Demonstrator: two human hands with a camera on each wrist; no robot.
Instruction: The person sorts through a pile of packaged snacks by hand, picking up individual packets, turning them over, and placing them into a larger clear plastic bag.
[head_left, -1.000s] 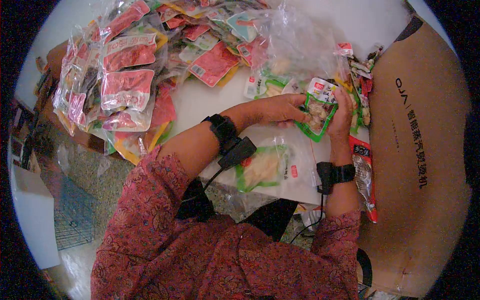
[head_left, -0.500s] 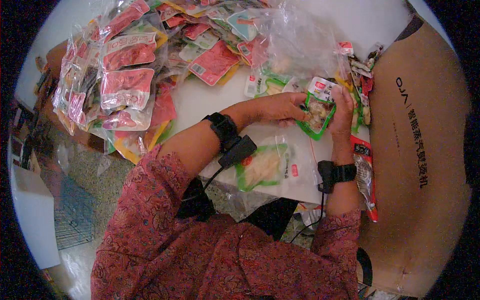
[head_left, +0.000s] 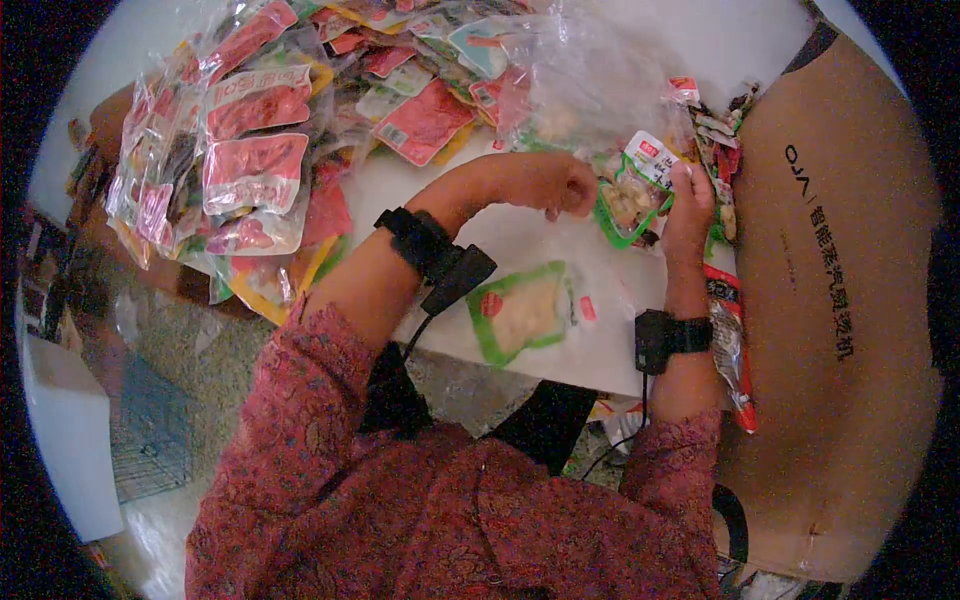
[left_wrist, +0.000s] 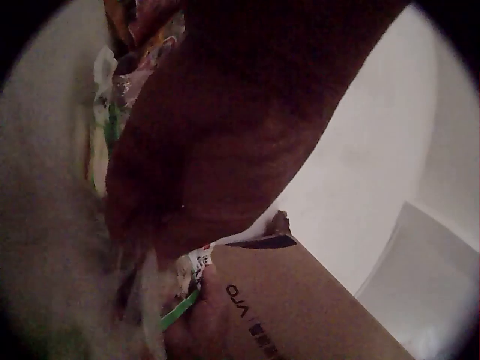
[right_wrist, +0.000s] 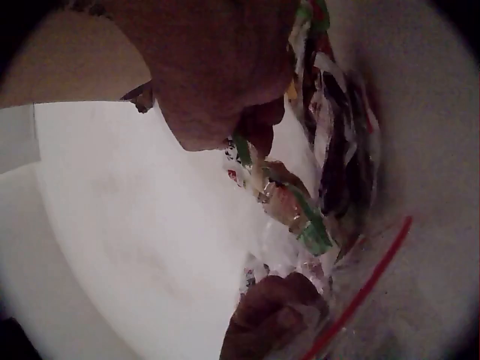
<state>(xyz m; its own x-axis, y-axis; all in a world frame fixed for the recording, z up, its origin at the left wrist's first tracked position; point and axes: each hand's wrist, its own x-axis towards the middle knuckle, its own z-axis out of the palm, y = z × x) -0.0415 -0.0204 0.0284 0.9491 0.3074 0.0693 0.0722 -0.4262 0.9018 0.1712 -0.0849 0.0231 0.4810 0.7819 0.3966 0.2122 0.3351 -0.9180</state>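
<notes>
My right hand (head_left: 690, 215) holds a small green-edged snack packet (head_left: 628, 205), with a white printed top and pale pieces behind its clear front. To its left, my left hand (head_left: 548, 185) has its fingers curled. The right wrist view shows those fingers pinching a clear plastic zip bag (right_wrist: 367, 281) with a red strip along its mouth. A larger green-edged packet (head_left: 520, 312) of pale pieces lies on the white table (head_left: 420, 205), below my left forearm. From the left wrist, my hand is dark and hides most of the held packet (left_wrist: 181, 307).
Clear bags stuffed with red-and-white packets (head_left: 255, 170) are heaped at the left, and more packets (head_left: 425, 120) lie along the back. Dark packets (head_left: 720, 150) sit beside a tall cardboard box (head_left: 840, 300) on the right. A red pouch (head_left: 732, 340) lies by the box.
My left hand has drawn away from the held packet, up and leftward. The clear plastic that lay over the table by the larger packet has been lifted. The right hand keeps hold of its packet, now more tilted.
</notes>
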